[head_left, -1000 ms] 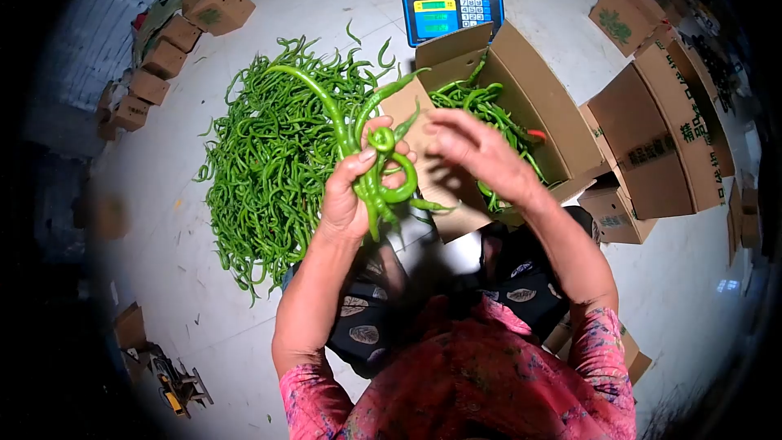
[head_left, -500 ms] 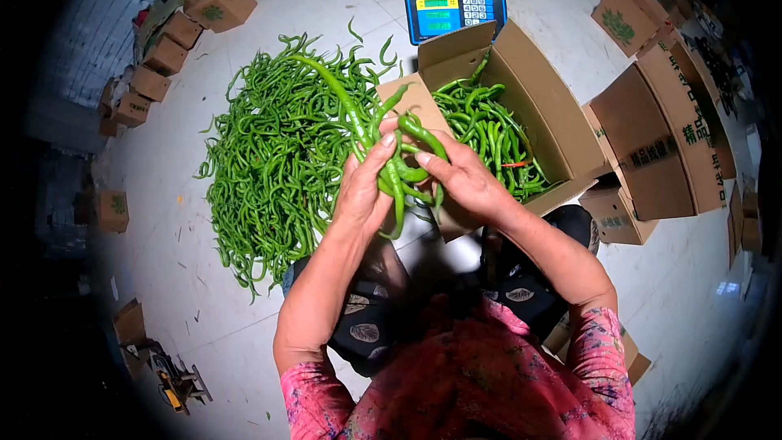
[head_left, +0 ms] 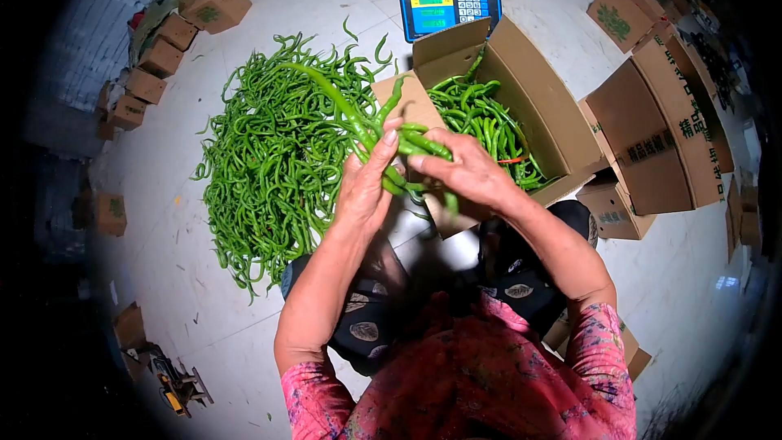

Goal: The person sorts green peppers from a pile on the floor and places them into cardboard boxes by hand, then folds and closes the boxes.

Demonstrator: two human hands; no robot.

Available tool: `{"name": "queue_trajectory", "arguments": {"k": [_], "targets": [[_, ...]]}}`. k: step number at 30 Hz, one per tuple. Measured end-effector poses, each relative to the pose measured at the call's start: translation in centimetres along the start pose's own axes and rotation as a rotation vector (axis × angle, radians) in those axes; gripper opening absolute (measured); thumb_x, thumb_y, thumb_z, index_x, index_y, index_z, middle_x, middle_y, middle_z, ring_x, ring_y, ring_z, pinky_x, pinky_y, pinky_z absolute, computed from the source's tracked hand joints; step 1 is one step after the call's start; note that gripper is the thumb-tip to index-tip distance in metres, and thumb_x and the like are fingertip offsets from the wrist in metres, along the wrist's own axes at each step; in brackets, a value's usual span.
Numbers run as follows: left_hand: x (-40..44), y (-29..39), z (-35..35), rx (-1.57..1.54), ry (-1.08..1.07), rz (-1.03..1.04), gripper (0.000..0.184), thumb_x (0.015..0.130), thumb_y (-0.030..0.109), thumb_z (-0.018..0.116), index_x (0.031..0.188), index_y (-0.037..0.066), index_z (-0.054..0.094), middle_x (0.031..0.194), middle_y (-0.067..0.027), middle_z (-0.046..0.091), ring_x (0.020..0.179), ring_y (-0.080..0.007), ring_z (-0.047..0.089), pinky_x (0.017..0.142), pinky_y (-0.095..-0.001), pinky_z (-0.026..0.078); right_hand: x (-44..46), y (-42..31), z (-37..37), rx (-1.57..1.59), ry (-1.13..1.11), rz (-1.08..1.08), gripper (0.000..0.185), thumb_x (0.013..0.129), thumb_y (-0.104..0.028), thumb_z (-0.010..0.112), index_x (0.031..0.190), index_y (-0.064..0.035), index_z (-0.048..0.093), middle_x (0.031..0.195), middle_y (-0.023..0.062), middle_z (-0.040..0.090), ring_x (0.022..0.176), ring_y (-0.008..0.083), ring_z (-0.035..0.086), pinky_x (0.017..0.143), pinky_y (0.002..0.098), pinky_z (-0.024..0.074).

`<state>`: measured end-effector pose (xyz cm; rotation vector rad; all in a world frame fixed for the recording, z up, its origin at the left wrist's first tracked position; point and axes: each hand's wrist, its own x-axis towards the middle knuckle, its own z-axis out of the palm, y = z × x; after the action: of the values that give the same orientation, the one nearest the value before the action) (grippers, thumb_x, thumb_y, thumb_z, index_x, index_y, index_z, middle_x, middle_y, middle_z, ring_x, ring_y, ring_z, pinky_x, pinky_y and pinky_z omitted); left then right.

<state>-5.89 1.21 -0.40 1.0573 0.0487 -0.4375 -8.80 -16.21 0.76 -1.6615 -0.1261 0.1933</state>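
Observation:
My left hand (head_left: pixel 368 179) is closed around several long green chili peppers (head_left: pixel 356 122), one of them sticking up and away to the left. Close beside it, my right hand (head_left: pixel 466 171) grips more green peppers (head_left: pixel 425 141) between thumb and fingers; their lower ends are blurred. Left of my hands a large heap of green chili peppers (head_left: pixel 269 155) lies on the floor. Just beyond my right hand stands an open cardboard box (head_left: pixel 538 90) partly filled with green peppers (head_left: pixel 481 118), with a red one (head_left: pixel 510 160) among them.
Behind the open box is a blue scale display (head_left: pixel 450 13) with a keypad. Printed cardboard boxes (head_left: pixel 652 151) stand at the right, and more boxes (head_left: pixel 217 6) line the far left. A dark-and-yellow object (head_left: pixel 175 383) lies at the lower left on the pale floor (head_left: pixel 220 358).
My right hand has shifted slightly to the right, and the peppers in it have moved and blurred. My left hand stays nearly in place. The whole view has shifted slightly.

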Motion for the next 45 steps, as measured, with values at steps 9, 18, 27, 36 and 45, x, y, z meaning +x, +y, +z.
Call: {"name": "queue_trajectory", "arguments": {"k": [9,18,27,36,45], "targets": [[0.0,0.1,0.0,0.039,0.033,-0.074,0.033,0.089,0.016,0.068,0.118,0.003,0.059,0.104,-0.0048,0.065,0.082,-0.0096,0.06,0.06,-0.0218,0.048,0.0,0.2,-1.1,-0.352,0.088,-0.242,0.034,0.086,-0.019,0.064,0.115,-0.0018,0.059,0.096,0.0182,0.066,0.086,0.022,0.064,0.078,0.0369,0.0492],[-0.5,2.6,-2.6,-0.11,0.027,-0.006,0.033,0.09,0.019,0.066,0.117,0.002,0.058,0.082,-0.0051,0.063,0.079,-0.0164,0.063,0.059,-0.0228,0.045,1.6,0.8,-7.3,0.412,0.186,0.193,0.029,0.091,-0.013,0.064,0.118,-0.0036,0.059,0.095,0.0036,0.067,0.079,0.0062,0.059,0.067,0.019,0.0483],[-1.9,3.3,-2.2,-0.126,-0.015,-0.024,0.027,0.095,0.018,0.06,0.116,0.001,0.059,0.081,-0.0045,0.059,0.079,-0.0154,0.057,0.058,-0.0201,0.046,2.6,0.9,-10.3,0.502,0.407,0.14,0.029,0.095,-0.012,0.058,0.12,0.0013,0.055,0.101,0.0094,0.065,0.087,0.0113,0.061,0.067,0.019,0.0516],[-1.2,3.5,-3.3,-0.404,-0.132,-0.02,0.037,0.099,0.026,0.051,0.124,-0.002,0.052,0.08,-0.0068,0.058,0.079,-0.0176,0.056,0.057,-0.0217,0.042,5.6,6.1,-12.5,-0.69,0.255,0.354,0.048,0.09,-0.041,0.059,0.12,-0.0034,0.062,0.116,0.0152,0.065,0.107,0.0257,0.061,0.091,0.0407,0.0464],[-0.7,2.8,-2.6,-0.427,-0.2,-0.065,0.037,0.099,0.028,0.052,0.121,-0.002,0.054,0.074,-0.0079,0.057,0.076,-0.0185,0.054,0.053,-0.0212,0.04,1.2,-0.1,-1.2,-0.104,-0.27,0.062,0.046,0.092,-0.04,0.06,0.12,-0.0029,0.062,0.108,0.0072,0.065,0.1,0.0131,0.057,0.088,0.0293,0.0456]]}}
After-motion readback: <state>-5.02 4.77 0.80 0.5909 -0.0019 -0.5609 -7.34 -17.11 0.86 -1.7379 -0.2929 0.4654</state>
